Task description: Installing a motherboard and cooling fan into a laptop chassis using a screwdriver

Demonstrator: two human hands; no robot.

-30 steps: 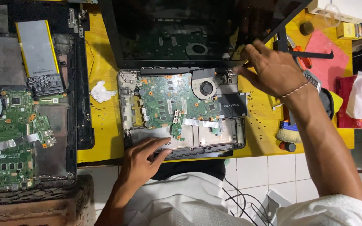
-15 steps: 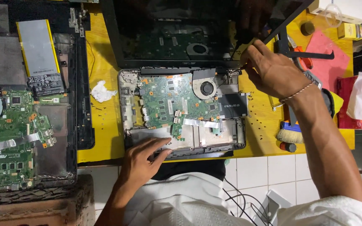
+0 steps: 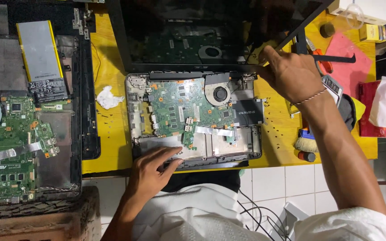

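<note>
With the opened laptop base (image 3: 193,118) sitting mid yellow table (image 3: 108,147), left hand (image 3: 150,172) is pressing flat, fingers together, on its front edge while right hand (image 3: 291,73) is pinching the rear-right hinge corner, prob risking the screen (image 3: 179,35) tipping and yanking cables off the mobo (image 3: 179,107).

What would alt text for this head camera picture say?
A person's left hand presses on the front edge of an opened laptop base with its green circuit board exposed, while the right hand grips the corner by the screen hinge. It lies on a yellow table.
</note>
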